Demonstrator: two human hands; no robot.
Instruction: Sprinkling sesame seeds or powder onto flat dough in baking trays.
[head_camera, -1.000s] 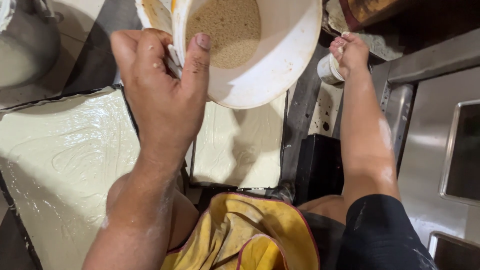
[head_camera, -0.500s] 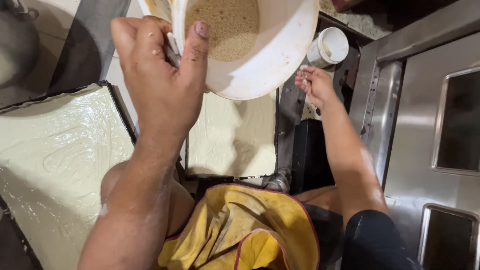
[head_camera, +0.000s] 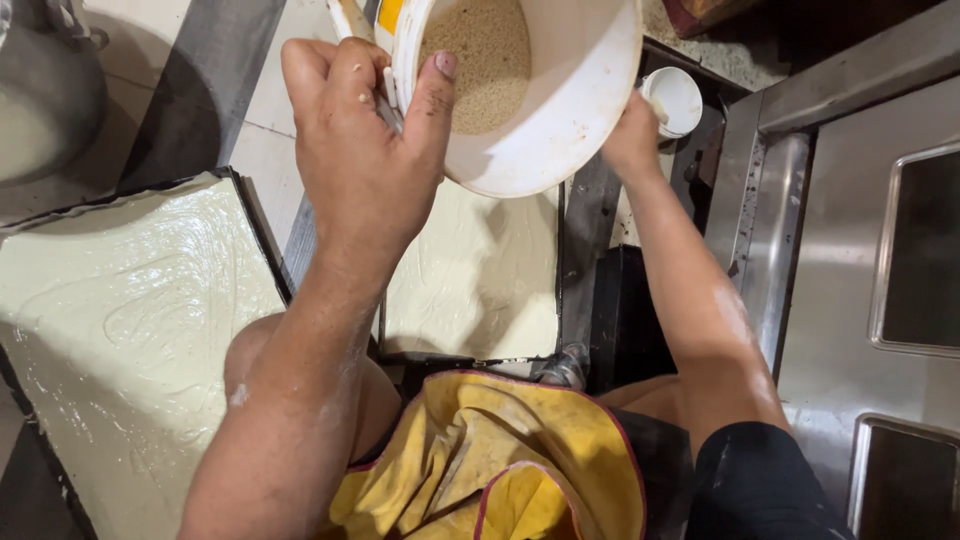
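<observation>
Above the batter trays (head_camera: 130, 330), left hand (head_camera: 365, 150) still clamped on the bucket (head_camera: 570, 110), right hand (head_camera: 630, 135) now against its side, grip hidden.

Warm, moderately bright overhead light. Soft sheen on pale batter in the dark rectangular tray (head_camera: 120, 330), left of frame. Dull glare on brushed steel cabinet (head_camera: 850, 260), right. Upper right corner dark. Focus sharp; slight wide-angle stretch at edges.

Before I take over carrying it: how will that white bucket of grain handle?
The white bucket looks stiff-walled. Only partly filled with fine tan grain, so probably moderately light. Gripped at the rim by the left hand, it already tilts; loose grain could shift or spill.
</observation>
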